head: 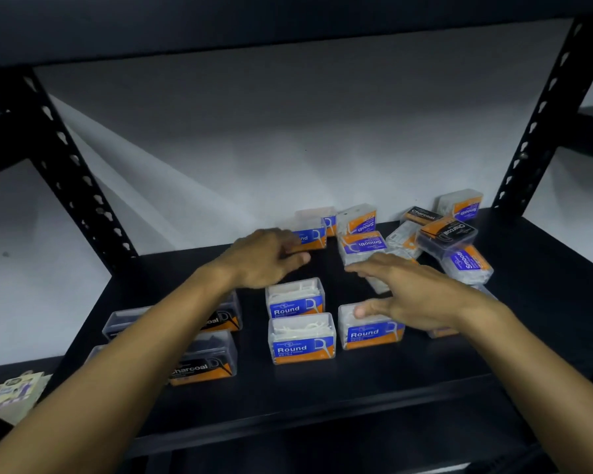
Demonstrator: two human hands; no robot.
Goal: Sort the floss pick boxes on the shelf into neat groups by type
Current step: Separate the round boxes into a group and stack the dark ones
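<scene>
Clear floss pick boxes lie on a black shelf [374, 398]. Three upright Round boxes [302, 338] stand in the middle, and Charcoal boxes [204, 359] stand at the front left under my left forearm. At the back right is a jumble of Smooth boxes [363, 246] and Charcoal boxes [447, 234], some tilted or stacked. My left hand [267, 258] reaches to a Round box [310, 239] at the back, its fingers curled against that box's front. My right hand [411, 295] hovers with its fingers spread over the right Round box [370, 331], its thumb touching the top.
Black perforated uprights stand at the left [65, 172] and right [541, 124] of the bay, with an upper shelf [288, 25] overhead and a pale wall behind. Packaged goods [14, 395] lie on the neighbouring shelf at the lower left.
</scene>
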